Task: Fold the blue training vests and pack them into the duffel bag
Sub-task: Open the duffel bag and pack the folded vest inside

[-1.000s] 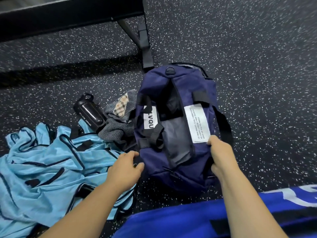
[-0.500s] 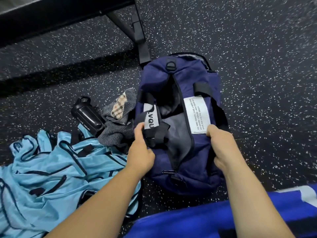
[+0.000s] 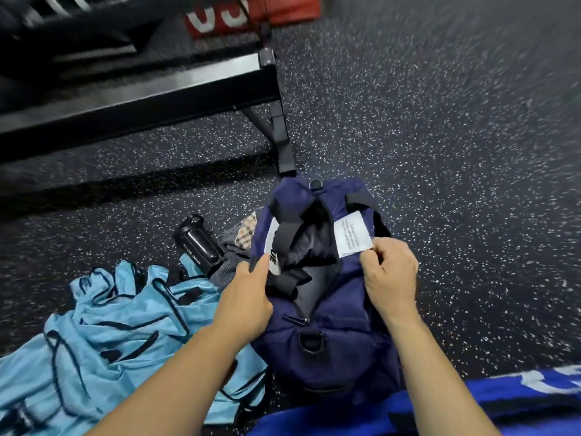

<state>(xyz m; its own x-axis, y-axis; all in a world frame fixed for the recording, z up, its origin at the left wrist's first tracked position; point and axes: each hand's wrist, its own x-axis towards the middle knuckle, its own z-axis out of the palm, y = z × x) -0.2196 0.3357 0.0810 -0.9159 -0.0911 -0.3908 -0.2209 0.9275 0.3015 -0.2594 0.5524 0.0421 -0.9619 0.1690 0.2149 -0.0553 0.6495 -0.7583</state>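
Both hands grasp the duffel bag (image 3: 330, 350) at its open top. Left hand (image 3: 248, 300): fingers curled round the left lip of the opening, thumb lying along the fabric beside a black carry strap (image 3: 286, 234). Right hand (image 3: 390, 275): clenched on the right lip, thumb and fingers pinching the fabric at the near corner of a white label (image 3: 352, 237). The zip stands parted and dark lining shows between the two lips.

The bag is navy and sits on the speckled dark floor (image 3: 440, 136), centre, near. The blue training vests (image 3: 103, 350) lie unfolded in a heap on the floor to its left, touching the bag's near-left side. Between heap and bag lie a black bottle (image 3: 199, 243) and a grey garment (image 3: 234, 247). A black bench (image 3: 135, 99) stands far left.
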